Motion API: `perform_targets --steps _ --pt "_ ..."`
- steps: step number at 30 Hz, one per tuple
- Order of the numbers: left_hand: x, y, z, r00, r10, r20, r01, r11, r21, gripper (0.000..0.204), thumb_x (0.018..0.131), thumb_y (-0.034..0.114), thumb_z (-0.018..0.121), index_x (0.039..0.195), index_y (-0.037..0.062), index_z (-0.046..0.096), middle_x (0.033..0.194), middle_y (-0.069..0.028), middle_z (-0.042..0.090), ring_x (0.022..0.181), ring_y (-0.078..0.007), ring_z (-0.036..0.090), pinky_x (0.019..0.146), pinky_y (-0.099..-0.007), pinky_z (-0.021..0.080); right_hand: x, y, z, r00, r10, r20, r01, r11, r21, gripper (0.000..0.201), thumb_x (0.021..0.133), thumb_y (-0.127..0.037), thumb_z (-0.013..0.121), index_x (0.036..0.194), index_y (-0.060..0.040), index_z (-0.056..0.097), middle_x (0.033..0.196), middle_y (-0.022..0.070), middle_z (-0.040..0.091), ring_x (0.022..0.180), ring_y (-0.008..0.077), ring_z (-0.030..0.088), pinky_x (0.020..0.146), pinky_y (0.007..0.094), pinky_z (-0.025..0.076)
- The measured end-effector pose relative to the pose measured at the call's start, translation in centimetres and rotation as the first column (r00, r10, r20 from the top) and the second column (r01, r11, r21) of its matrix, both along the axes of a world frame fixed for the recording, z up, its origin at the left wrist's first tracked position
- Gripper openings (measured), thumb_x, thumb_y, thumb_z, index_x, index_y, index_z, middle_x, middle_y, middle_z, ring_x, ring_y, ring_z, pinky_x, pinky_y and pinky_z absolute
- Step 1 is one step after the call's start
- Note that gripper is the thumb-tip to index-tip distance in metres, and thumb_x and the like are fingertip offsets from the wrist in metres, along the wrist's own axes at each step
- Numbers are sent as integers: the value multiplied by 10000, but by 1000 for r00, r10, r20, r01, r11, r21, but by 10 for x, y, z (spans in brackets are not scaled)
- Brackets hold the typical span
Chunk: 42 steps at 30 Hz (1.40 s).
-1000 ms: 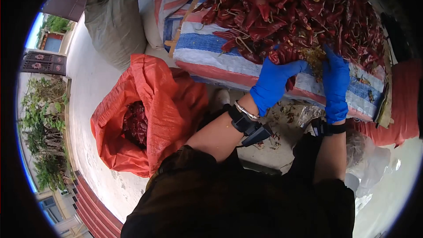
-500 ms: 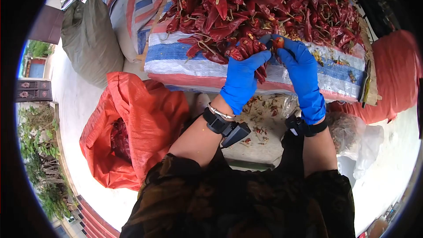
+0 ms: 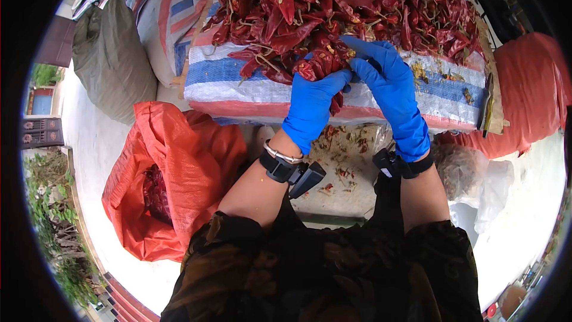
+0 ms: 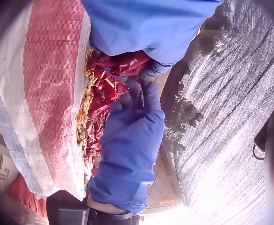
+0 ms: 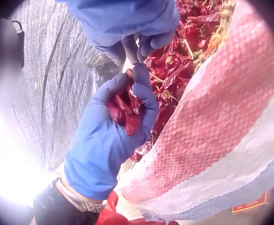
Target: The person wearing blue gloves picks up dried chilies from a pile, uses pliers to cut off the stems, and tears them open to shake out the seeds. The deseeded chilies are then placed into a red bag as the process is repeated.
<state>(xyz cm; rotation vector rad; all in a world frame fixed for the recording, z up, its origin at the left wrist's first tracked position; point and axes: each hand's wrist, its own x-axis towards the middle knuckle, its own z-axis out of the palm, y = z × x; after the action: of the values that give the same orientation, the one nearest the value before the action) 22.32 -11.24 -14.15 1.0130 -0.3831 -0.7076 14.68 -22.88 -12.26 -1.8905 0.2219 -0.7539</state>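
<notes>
My blue-gloved left hand point(image 3: 313, 102) grips several dried red chili peppers point(image 3: 320, 64) at the near edge of the heap. In the right wrist view, wrinkled pods point(image 5: 125, 110) lie in its curled palm, with thumb and forefinger meeting above them. My right hand point(image 3: 390, 89), also in a blue glove, reaches in from the other side. Its bent fingers come together at the stem end of a chili by the left fingertips, largely hidden by the gloves. Beneath and behind both hands spreads the heap of dried chilies point(image 3: 286, 9).
The heap lies on a striped woven sheet point(image 3: 232, 92) with yellow seeds point(image 3: 420, 71) near its edge. An open orange-red sack point(image 3: 196, 161) with chilies inside stands at left, a grey-green sack point(image 3: 113, 62) beyond it. At right are a red sack point(image 3: 530, 95) and clear plastic bags point(image 3: 494, 194).
The right hand has come from the seed-strewn patch to the left hand, carrying an orange-red chili half a second ago. The left hand keeps its bunch. The head view has shifted.
</notes>
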Motion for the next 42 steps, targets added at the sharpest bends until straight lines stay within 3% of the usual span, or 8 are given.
perform_targets --steps 5,7,11,13,19,28,38,42 --pt "1 6 4 991 -129 42 127 990 61 190 769 3 559 958 -11 573 804 -75 615 696 -138 578 641 -255 460 -3 5 0 994 109 -4 -98 909 405 179 812 -19 553 986 -14 599 789 9 570 648 76 473 623 206 414" --pt "-2 4 2 995 -93 21 92 995 44 147 768 27 573 912 -1 577 763 -69 613 619 -121 555 556 -234 434 -5 3 4 989 145 -41 -58 615 787 141 826 -13 529 952 2 591 804 27 617 664 70 489 630 204 415" --pt "-2 4 4 985 55 -161 -59 998 -20 147 761 24 596 905 0 586 768 -73 617 618 -124 568 549 -224 450 -2 -8 -14 987 159 17 -112 617 779 183 850 -43 500 1013 -8 574 942 54 616 755 83 531 669 217 435" --pt "3 5 2 975 84 -207 -97 994 -52 162 755 6 598 917 -1 586 788 -74 618 641 -132 576 582 -232 461 8 -13 -23 991 -102 85 100 995 28 254 840 -57 504 1089 -50 551 1042 92 592 837 159 573 712 252 461" --pt "7 9 1 977 116 -177 -136 985 -109 214 712 -39 633 914 20 593 829 -59 614 713 -129 587 644 -241 474 15 -5 -26 948 -286 -142 171 830 -530 397 790 8 526 1172 -100 514 1149 127 516 964 233 554 822 295 434" --pt "11 10 -3 990 38 -136 -47 997 -66 165 748 4 592 911 14 575 811 -74 606 724 -164 582 651 -279 470 12 -12 -24 963 -208 171 227 969 -101 264 714 49 601 956 -58 610 933 92 550 821 188 552 715 254 450" --pt "5 9 4 872 -154 -465 43 970 -239 213 807 42 546 1011 -9 570 928 -102 605 867 -178 576 778 -306 465 -7 5 0 992 34 121 12 933 -361 242 727 90 523 917 -34 608 991 107 576 902 236 553 808 263 428" --pt "0 5 9 976 -33 -213 16 997 -80 169 756 9 604 923 24 588 789 -51 614 656 -124 580 577 -243 468 -14 -3 11 980 33 196 -67 984 168 135 800 -23 528 915 -16 598 1030 95 594 945 186 542 863 266 398"
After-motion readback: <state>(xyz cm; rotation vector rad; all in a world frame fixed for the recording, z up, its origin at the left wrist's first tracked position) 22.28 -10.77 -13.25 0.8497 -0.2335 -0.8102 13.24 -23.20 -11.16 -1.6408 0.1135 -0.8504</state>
